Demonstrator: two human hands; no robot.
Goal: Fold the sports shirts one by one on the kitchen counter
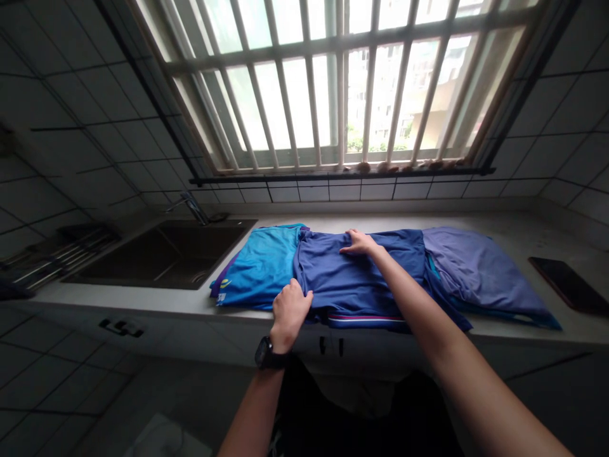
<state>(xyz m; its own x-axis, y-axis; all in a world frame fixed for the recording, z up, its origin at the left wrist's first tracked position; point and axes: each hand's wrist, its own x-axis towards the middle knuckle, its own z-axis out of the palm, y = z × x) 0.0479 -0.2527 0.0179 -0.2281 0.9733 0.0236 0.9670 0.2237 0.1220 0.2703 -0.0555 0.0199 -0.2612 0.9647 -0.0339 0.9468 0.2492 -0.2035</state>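
Note:
A dark blue garment with a red and white stripe along its front fold lies on the counter. At its left edge my left hand, with a black watch on the wrist, has its fingers curled onto the cloth and the thumb to the right. My right hand rests near the garment's back edge, thumb and fingers apart on the fabric. Left of the garment is a folded bright blue piece of clothing with small white and yellow markings. A folded lavender piece of clothing touches it on the right.
A dark sink with a metal faucet is set into the white counter at left. A phone lies at the far right. Behind stands a barred window with small objects along its sill. A metal rack sits at the far left.

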